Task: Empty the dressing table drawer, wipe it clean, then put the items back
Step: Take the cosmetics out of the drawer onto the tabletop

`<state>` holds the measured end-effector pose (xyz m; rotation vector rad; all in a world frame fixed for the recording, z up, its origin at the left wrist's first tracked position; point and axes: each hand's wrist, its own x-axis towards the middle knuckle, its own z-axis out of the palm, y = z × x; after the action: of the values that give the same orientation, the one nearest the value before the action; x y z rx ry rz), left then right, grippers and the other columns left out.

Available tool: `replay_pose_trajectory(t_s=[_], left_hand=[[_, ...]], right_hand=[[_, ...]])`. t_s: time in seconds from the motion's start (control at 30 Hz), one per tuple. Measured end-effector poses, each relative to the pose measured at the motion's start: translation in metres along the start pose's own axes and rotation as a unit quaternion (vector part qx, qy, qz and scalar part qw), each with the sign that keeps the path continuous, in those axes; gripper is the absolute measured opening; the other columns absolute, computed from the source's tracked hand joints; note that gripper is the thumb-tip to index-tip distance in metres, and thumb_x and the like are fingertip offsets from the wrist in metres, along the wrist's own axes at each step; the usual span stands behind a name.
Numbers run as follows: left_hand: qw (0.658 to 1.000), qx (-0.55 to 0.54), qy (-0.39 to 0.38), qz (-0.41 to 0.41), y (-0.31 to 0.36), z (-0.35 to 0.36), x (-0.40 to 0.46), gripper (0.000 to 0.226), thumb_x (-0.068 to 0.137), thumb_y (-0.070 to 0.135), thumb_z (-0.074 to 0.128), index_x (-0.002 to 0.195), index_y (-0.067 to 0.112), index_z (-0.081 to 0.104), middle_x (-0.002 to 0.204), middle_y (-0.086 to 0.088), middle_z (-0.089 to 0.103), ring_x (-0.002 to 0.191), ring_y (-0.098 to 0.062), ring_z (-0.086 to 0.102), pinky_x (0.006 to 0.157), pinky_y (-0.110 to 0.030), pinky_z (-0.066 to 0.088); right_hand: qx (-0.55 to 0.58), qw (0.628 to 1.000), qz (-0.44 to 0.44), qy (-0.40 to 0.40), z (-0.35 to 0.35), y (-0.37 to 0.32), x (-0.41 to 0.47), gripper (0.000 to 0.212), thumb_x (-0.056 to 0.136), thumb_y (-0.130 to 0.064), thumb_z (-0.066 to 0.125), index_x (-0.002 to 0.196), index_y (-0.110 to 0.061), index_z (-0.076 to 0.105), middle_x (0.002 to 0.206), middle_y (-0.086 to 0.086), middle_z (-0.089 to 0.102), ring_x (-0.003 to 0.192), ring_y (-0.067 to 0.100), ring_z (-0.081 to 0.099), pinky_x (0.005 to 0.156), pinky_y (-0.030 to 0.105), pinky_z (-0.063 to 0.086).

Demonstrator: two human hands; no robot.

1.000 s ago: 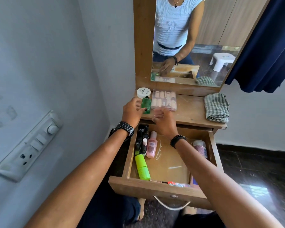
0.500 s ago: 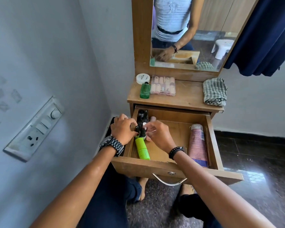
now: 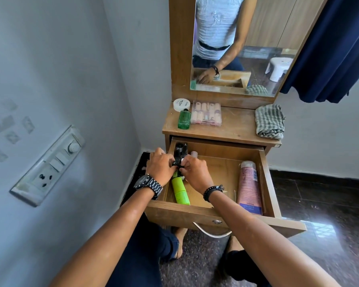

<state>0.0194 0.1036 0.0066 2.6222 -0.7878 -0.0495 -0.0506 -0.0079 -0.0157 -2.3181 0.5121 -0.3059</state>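
Gripping small black bottles (image 3: 179, 151) in drawer (image 3: 197, 214) (both hands), left hand (image 3: 161, 168) grip closed, right hand (image 3: 196, 172) too

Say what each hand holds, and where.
Both hands, left and right, pinch small dark bottles by their caps in the drawer.

The cluster of small black-capped bottles (image 3: 180, 151) at the back left corner of the open wooden drawer (image 3: 195, 214) is being partly covered by the left hand (image 3: 161, 165) and the right hand (image 3: 196, 172), so their number and the exact grip are not being shown. The upper end of the lime-green cylindrical bottle (image 3: 180, 192) is being hidden beneath the same hands. A pink-capped bottle (image 3: 194, 153) is being masked except for its top. The print on the round white jar lid (image 3: 181, 104) is being rendered too small to read. The mirrored person is being cut off by the top edge.
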Motion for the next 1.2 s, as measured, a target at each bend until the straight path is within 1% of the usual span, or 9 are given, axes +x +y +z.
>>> replay_pose_trajectory(t_s=[0.03, 0.13, 0.2, 0.33, 0.5, 0.77, 0.9, 0.97, 1.2], left_hand=[[1.000, -0.015, 0.009, 0.003, -0.001, -0.002, 0.000, 0.023, 0.083, 0.030, 0.065, 0.102, 0.018, 0.066, 0.108, -0.005, 0.049, 0.103, -0.022, 0.048, 0.079, -0.028, 0.042], [0.997, -0.068, 0.028, 0.013, -0.003, -0.012, 0.002, 0.020, 0.080, 0.027, 0.067, 0.097, 0.017, 0.067, 0.102, -0.005, 0.055, 0.095, -0.020, 0.054, 0.072, -0.025, 0.041], [0.994, -0.106, 0.033, 0.024, -0.003, -0.020, 0.003, 0.017, 0.079, 0.025, 0.069, 0.093, 0.016, 0.068, 0.095, -0.005, 0.062, 0.088, -0.019, 0.059, 0.073, -0.030, 0.048], [0.981, -0.182, 0.037, 0.053, 0.010, -0.035, 0.007, 0.010, 0.079, 0.017, 0.070, 0.088, 0.014, 0.066, 0.081, -0.002, 0.069, 0.074, -0.015, 0.064, 0.069, -0.031, 0.054], [0.969, -0.223, 0.053, 0.091, 0.041, -0.056, 0.032, 0.012, 0.079, 0.019, 0.070, 0.090, 0.014, 0.066, 0.079, 0.003, 0.066, 0.067, -0.008, 0.060, 0.063, -0.018, 0.049], [0.973, -0.193, 0.059, 0.108, 0.075, -0.065, 0.098, 0.019, 0.081, 0.020, 0.068, 0.099, 0.014, 0.065, 0.095, 0.000, 0.069, 0.083, -0.014, 0.063, 0.078, -0.032, 0.053], [0.980, -0.154, 0.044, 0.116, 0.079, -0.062, 0.117, 0.016, 0.080, 0.018, 0.069, 0.095, 0.015, 0.066, 0.092, -0.001, 0.070, 0.085, -0.016, 0.065, 0.078, -0.033, 0.054], [0.982, -0.135, 0.041, 0.122, 0.079, -0.061, 0.122, 0.017, 0.079, 0.019, 0.070, 0.095, 0.016, 0.066, 0.092, -0.001, 0.070, 0.085, -0.016, 0.065, 0.076, -0.034, 0.054], [0.982, -0.143, 0.053, 0.110, 0.070, -0.053, 0.123, 0.018, 0.081, 0.019, 0.068, 0.098, 0.016, 0.064, 0.093, -0.002, 0.070, 0.086, -0.017, 0.065, 0.076, -0.034, 0.055]], right_hand=[[0.012, 1.000, 0.003, 0.007, -0.002, -0.001, -0.001, 0.021, 0.079, -0.012, 0.067, 0.078, -0.028, 0.053, 0.092, 0.007, 0.064, 0.079, 0.022, 0.064, 0.073, 0.037, 0.056], [0.045, 0.999, 0.001, 0.025, -0.016, -0.003, 0.000, 0.014, 0.081, -0.010, 0.070, 0.081, -0.020, 0.059, 0.080, -0.002, 0.066, 0.069, 0.008, 0.061, 0.062, 0.011, 0.049], [0.072, 0.997, -0.001, 0.037, -0.030, -0.008, 0.000, 0.010, 0.081, -0.010, 0.071, 0.086, -0.015, 0.064, 0.077, -0.005, 0.066, 0.067, 0.002, 0.059, 0.060, 0.007, 0.047], [0.102, 0.992, -0.011, 0.067, -0.065, -0.018, 0.010, 0.014, 0.080, -0.011, 0.072, 0.093, -0.014, 0.068, 0.082, -0.004, 0.068, 0.074, 0.007, 0.063, 0.068, 0.011, 0.051], [0.115, 0.985, -0.003, 0.129, -0.102, -0.022, 0.031, 0.010, 0.081, -0.014, 0.072, 0.091, -0.016, 0.071, 0.084, -0.003, 0.071, 0.076, 0.007, 0.067, 0.065, 0.009, 0.050], [0.088, 0.977, 0.036, 0.190, -0.124, -0.013, 0.069, 0.012, 0.080, -0.014, 0.073, 0.091, -0.010, 0.073, 0.083, -0.001, 0.070, 0.072, 0.005, 0.061, 0.057, -0.002, 0.041], [0.066, 0.977, 0.038, 0.199, -0.124, -0.014, 0.086, 0.011, 0.082, -0.013, 0.071, 0.091, -0.008, 0.072, 0.086, 0.005, 0.071, 0.075, 0.008, 0.060, 0.068, 0.015, 0.044], [0.059, 0.978, 0.033, 0.199, -0.122, -0.016, 0.093, 0.011, 0.082, -0.012, 0.070, 0.091, -0.007, 0.072, 0.086, 0.006, 0.071, 0.075, 0.009, 0.058, 0.070, 0.017, 0.043], [0.031, 0.983, 0.003, 0.183, -0.110, -0.020, 0.101, 0.012, 0.082, -0.010, 0.070, 0.094, -0.007, 0.071, 0.087, 0.004, 0.070, 0.072, 0.006, 0.057, 0.058, 0.001, 0.039]])
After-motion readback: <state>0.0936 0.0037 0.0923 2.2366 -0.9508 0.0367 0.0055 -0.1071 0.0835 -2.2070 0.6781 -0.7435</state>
